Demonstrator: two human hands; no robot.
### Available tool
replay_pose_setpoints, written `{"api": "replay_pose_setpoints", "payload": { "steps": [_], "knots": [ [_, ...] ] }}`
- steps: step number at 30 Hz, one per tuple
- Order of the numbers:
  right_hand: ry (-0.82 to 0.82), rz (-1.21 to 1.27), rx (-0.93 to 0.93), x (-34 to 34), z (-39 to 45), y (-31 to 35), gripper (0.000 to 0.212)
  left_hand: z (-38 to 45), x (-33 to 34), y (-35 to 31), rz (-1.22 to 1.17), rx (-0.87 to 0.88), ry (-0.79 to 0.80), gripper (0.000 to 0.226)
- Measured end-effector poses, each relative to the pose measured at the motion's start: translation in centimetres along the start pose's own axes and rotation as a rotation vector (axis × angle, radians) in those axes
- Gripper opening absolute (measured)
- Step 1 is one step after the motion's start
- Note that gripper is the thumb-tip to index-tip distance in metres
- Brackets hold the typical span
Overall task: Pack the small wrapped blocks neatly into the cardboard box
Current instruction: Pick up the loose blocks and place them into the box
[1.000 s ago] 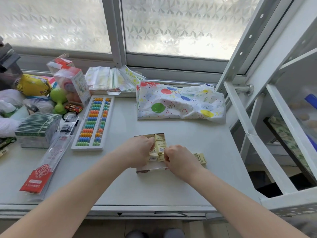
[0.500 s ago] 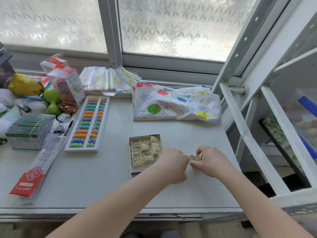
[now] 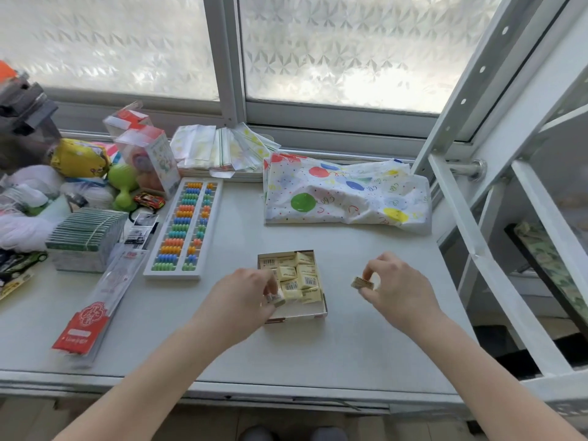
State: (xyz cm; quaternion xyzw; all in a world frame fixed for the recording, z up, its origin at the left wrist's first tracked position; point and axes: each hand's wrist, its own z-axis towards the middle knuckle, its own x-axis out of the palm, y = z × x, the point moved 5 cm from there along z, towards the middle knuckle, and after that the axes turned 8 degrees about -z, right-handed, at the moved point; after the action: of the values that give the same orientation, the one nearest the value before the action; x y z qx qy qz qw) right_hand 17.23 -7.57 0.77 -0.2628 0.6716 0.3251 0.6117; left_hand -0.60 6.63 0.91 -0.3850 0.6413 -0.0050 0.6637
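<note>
2 hands [image 3: 237, 302] [image 3: 399, 289] each pinch 1 block [image 3: 362, 283].

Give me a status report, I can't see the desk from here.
Left hand pinching one block over the cardboard box. Right hand holding another block beside it. Box partly filled. Nothing blocking.

The left hand [image 3: 240, 302] covered the near left corner of the cardboard box [image 3: 320, 314], so the blocks under it could not be seen. The block [image 3: 362, 283] pinched in the right hand [image 3: 397, 289] was blurry. The printing on the wrapped blocks [image 3: 297, 276] between the hands was too small to read.
</note>
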Motion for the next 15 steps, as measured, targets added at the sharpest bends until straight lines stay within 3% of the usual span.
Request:
{"api": "replay_pose_setpoints", "payload": {
  "steps": [3, 6, 10, 15],
  "knots": [
    [0.071, 0.256, -0.244, -0.3, -0.1, 5.5, 0.01, -0.7, 0.8, 0.6, 0.014, -0.003, 0.022, 0.011],
    [0.201, 0.159, -0.398, 1.3, -0.3, 9.3, 0.017, -0.4, 0.9, 0.5, 0.028, 0.004, 0.02, 0.014],
    [0.293, 0.084, -0.399, 2.7, -0.4, 9.6, 0.02, -0.2, 0.7, 0.6, -0.012, 0.03, 0.064, 0.015],
    [0.289, 0.088, -0.396, 2.9, -0.9, 9.1, 0.024, 0.5, 0.5, 0.3, 0.03, 0.064, 0.103, 0.013]
  ]
}}
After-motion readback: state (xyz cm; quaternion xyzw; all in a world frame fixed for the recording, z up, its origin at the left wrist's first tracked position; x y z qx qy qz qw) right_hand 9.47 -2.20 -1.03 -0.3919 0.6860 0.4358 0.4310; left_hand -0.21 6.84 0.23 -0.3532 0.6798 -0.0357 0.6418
